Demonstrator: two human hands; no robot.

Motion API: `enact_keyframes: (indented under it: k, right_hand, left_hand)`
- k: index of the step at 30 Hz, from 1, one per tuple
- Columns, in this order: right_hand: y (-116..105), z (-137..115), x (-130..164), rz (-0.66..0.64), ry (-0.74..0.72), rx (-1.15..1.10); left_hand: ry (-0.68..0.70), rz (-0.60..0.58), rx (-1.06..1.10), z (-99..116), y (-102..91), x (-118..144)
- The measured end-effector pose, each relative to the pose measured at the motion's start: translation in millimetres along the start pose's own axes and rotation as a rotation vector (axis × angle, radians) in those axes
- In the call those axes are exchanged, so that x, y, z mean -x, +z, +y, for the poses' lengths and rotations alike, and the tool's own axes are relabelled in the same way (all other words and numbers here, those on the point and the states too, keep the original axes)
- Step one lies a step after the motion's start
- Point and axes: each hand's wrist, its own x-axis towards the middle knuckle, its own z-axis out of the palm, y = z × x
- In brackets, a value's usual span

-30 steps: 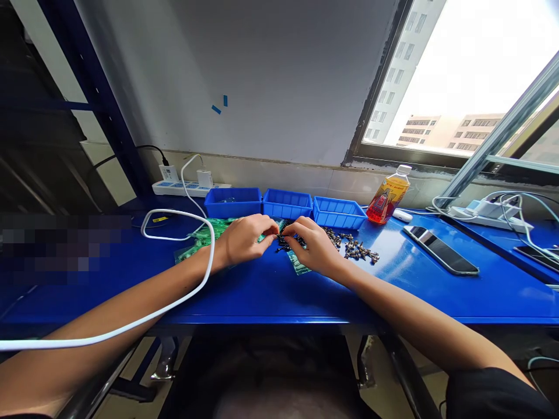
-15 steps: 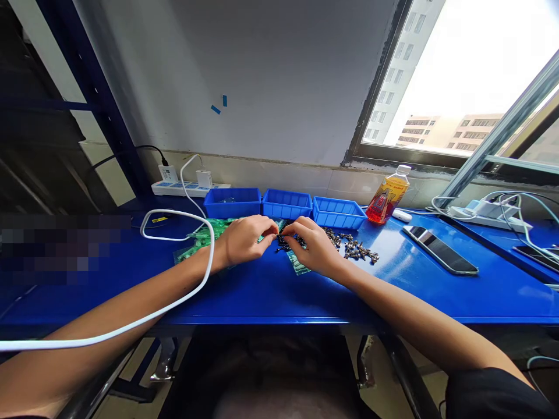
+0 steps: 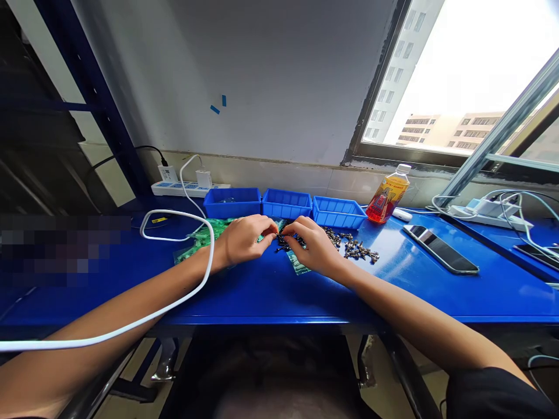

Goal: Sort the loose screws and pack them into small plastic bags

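Note:
My left hand (image 3: 248,239) and my right hand (image 3: 315,245) meet almost fingertip to fingertip over the blue table (image 3: 262,297). Both are closed in a pinch; what sits between the fingers is too small and hidden to name. Small dark metal screw-like parts (image 3: 358,250) lie in a loose pile behind and to the right of my right hand. Green plastic bags (image 3: 205,235) are spread behind and left of my left hand. Another small green bag (image 3: 299,265) lies flat under my right hand, partly covered by it.
Three blue bins stand along the wall: left (image 3: 233,203), middle (image 3: 287,205) and right (image 3: 339,213). A drink bottle (image 3: 388,195) and a phone (image 3: 441,250) are on the right. A white cable (image 3: 212,247) loops across my left forearm from a power strip (image 3: 179,189).

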Motion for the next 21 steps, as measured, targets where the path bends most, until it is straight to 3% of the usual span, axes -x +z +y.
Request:
enact_keyframes:
  k: [21]
  right_hand:
    - [-0.4, -0.6, -0.2, 0.002, 0.008, 0.003]
  left_hand:
    - [-0.011, -0.002, 0.014, 1.7, -0.1, -0.7]
